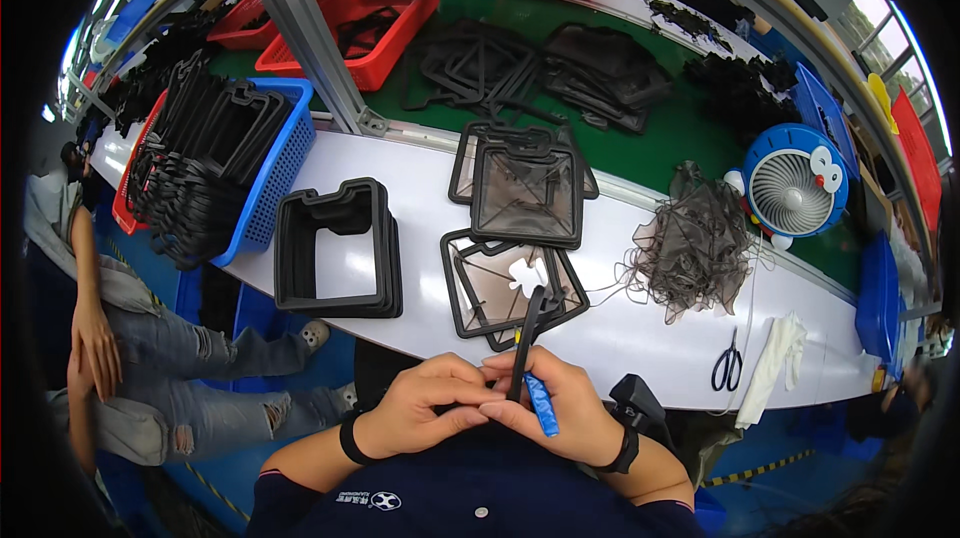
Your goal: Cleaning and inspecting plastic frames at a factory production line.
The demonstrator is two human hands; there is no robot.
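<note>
A black square-cornered frame (527,343) stands nearly edge-on between my hands, close to my body. My left hand (432,406) is closed, its fingertips pinching at the frame's near end. Closed around the frame's other side, my right hand (575,408) also keeps a tool with a blue-wrapped handle (541,406) in its grip; the tool's tip is mostly hidden. Just beyond lie mesh-filled black frames (463,288), overlapping, with a small white piece (527,276) on them. More meshed frames (527,193) are piled farther back.
Left of the hands stands a stack of bare black frames (388,263), beside a blue basket (275,163) full of frames. To the right lie dark mesh pieces (700,248), scissors (728,368) and a white glove (775,368), near a blue fan (797,188). A seated person (95,338) is at left.
</note>
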